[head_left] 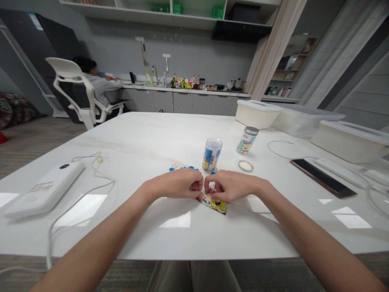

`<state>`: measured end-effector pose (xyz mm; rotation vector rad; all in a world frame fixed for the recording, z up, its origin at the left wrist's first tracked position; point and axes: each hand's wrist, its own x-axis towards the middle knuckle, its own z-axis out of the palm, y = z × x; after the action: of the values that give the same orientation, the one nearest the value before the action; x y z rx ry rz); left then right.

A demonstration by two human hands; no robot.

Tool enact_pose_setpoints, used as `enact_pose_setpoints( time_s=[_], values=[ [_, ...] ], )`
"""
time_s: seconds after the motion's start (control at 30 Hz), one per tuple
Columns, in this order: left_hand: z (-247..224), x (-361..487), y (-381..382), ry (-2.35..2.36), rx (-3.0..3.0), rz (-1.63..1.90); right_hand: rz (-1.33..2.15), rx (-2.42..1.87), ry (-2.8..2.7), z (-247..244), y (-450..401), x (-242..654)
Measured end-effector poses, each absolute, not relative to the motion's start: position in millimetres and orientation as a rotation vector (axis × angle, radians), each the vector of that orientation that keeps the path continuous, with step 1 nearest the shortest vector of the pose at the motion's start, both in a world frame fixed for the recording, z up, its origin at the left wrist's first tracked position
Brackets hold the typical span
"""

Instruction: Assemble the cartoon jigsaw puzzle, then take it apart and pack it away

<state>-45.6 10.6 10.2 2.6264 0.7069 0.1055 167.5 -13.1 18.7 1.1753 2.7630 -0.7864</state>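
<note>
Printed wrapper (214, 205) looks light, thin and easily creased, best taken by its edges. It lies on the white table (136, 142) directly under the left hand (174, 184) and right hand (231, 185), which are drawn close together, fingertips pinching its upper edge.

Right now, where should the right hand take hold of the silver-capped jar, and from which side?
The right hand should circle the straight body of the silver-capped jar below its cap, coming from the right: a round lid lies in front and a clear canister stands left.
</note>
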Motion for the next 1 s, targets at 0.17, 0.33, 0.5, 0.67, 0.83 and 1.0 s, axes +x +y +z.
enact_pose_setpoints(
  time_s=[0.17, 0.33, 0.5, 0.67, 0.83, 1.0],
  values=[
    [15, -60, 28, 0.941, 3.005, 0.09, -0.904, 1.187, 2.711, 16, -14, 165],
    [15, -66, 31, 0.911, 3.083, 0.029, -0.965, 1.189, 2.702, 14, -13, 165],
    [20, -68, 29, 0.933, 3.05, -0.001, -0.995, 1.197, 2.759, 14, -12, 165],
    [21, -73, 31, 1.021, 3.117, -0.063, -0.472, 1.588, 2.914, 6, -6, 161],
    [24, -74, 26, 0.98, 3.062, -0.031, -0.226, 1.481, 2.878, -2, -1, 162],
    [18, -64, 19, 0.838, 2.922, 0.09, -0.24, 1.507, 2.879, 8, -1, 168]
  ],
)
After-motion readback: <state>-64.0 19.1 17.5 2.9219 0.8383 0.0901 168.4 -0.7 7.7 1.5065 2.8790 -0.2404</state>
